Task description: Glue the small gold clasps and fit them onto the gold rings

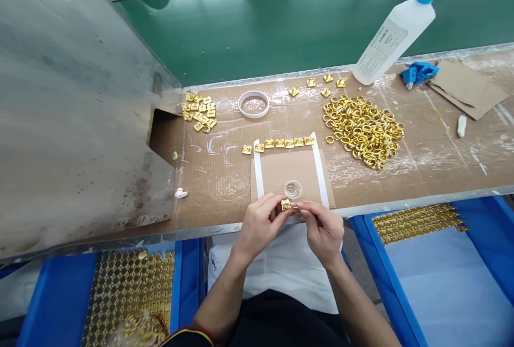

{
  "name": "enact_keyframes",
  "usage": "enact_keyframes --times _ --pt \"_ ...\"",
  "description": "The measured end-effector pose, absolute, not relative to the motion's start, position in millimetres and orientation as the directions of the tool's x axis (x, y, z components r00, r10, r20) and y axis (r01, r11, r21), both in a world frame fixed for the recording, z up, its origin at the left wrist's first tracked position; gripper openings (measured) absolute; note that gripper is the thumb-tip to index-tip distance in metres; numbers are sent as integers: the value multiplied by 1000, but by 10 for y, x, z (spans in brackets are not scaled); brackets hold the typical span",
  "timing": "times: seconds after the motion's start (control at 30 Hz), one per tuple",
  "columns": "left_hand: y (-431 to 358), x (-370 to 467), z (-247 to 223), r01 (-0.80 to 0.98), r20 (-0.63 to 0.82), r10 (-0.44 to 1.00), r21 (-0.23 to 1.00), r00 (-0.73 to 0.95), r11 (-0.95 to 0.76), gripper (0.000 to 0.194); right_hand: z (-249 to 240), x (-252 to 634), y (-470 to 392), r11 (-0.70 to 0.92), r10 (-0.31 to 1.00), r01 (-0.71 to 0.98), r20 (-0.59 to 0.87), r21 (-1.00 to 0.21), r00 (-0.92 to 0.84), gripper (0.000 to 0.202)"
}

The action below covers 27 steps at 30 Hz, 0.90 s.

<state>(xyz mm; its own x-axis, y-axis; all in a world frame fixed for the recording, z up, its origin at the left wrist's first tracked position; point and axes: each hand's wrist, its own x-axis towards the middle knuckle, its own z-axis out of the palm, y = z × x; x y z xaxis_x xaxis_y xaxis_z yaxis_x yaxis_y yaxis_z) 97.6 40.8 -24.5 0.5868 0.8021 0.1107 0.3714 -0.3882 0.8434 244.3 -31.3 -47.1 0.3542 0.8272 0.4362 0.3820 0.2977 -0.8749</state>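
Between thumb and fingers, my left hand (pixel 261 224) pinches a small square gold piece (pixel 286 204) above the near edge of the bench. My right hand (pixel 324 229) is closed on a thin stick (pixel 296 207) whose tip meets the gold piece; its exact kind is too small to make out. Just beyond both hands, a small clear round cup (pixel 293 189) stands on a cardboard sheet (pixel 287 167) with white tape strips. A row of similar gold pieces (pixel 280 143) lies along the far side of that sheet.
A heap of gold rings (pixel 363 128) and a white bottle (pixel 393 42) with blue nozzle stand right. Left are more gold pieces (pixel 199 111), a tape roll (pixel 253 104) and a metal housing (pixel 80 106). Blue bins (pixel 188 277) with gold parts sit below the bench on both sides.
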Motion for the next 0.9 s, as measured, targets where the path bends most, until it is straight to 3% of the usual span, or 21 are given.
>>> enact_keyframes --times 0.9 --pt "418 935 -303 341 153 758 824 634 -452 19 -465 2470 -308 308 839 366 432 -878 330 27"
